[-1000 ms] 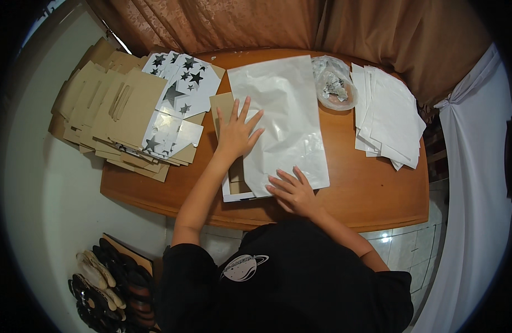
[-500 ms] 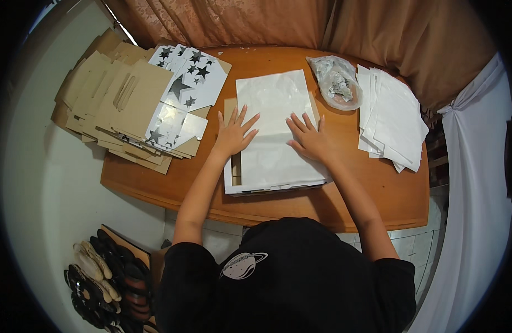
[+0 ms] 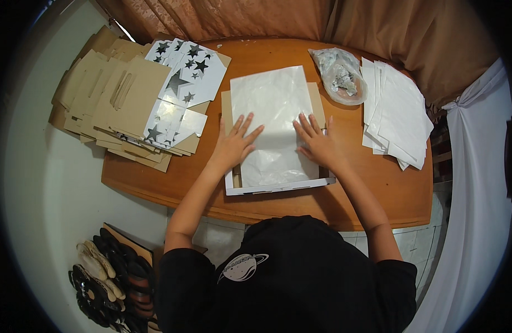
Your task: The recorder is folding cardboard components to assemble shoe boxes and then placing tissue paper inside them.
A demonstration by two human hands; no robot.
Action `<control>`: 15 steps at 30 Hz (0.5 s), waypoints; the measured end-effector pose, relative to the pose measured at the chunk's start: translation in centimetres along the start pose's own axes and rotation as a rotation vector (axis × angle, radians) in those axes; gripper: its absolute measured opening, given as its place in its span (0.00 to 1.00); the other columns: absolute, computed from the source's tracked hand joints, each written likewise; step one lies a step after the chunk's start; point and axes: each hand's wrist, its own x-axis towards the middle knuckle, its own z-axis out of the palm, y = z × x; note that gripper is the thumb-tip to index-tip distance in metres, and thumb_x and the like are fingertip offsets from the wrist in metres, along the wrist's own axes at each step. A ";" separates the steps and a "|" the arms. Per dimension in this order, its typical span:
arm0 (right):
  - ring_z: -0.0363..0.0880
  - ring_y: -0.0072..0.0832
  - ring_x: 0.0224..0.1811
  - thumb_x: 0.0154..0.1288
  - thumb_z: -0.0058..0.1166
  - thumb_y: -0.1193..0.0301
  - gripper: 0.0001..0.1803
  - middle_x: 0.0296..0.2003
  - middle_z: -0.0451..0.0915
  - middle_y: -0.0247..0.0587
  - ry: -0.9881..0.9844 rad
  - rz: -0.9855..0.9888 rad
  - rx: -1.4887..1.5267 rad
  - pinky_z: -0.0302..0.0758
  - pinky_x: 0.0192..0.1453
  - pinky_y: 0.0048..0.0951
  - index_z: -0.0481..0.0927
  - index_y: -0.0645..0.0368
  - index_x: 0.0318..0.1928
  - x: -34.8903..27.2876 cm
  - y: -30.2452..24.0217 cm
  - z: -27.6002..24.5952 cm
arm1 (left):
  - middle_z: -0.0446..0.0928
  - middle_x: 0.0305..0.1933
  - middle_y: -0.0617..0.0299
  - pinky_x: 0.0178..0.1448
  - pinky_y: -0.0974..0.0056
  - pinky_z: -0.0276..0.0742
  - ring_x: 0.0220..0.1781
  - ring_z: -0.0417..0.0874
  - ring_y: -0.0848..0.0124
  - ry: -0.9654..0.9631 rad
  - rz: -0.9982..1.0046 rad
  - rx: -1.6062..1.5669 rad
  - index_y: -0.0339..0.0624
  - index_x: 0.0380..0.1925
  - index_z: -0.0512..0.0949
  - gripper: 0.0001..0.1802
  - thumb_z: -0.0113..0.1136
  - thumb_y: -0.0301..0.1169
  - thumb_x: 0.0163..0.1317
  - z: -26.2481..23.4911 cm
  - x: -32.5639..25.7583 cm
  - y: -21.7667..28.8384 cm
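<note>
Tissue paper [image 3: 273,130] is spread over an open cardboard box [image 3: 278,187] at the middle of the wooden table [image 3: 378,183].
Seen from the head camera, the white, slightly creased sheet is pressed flat by both hands: the left hand [image 3: 235,145] lies on its left edge, the right hand [image 3: 318,143] on its right edge, palms down, fingers spread and pointing away, nothing gripped. Both forearms are stretched forward from the lower edge, well apart.

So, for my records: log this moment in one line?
left hand: flat on white sheet | right hand: flat on white sheet | sheet over shallow box
</note>
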 end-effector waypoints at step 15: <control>0.44 0.39 0.70 0.60 0.47 0.57 0.36 0.67 0.49 0.41 0.063 0.067 -0.045 0.34 0.61 0.72 0.52 0.53 0.65 -0.3 1.1 1.0 | 0.38 0.73 0.69 0.70 0.42 0.27 0.73 0.42 0.67 -0.480 0.694 0.126 0.77 0.63 0.52 0.29 0.35 0.58 0.62 6.4 -0.7 2.9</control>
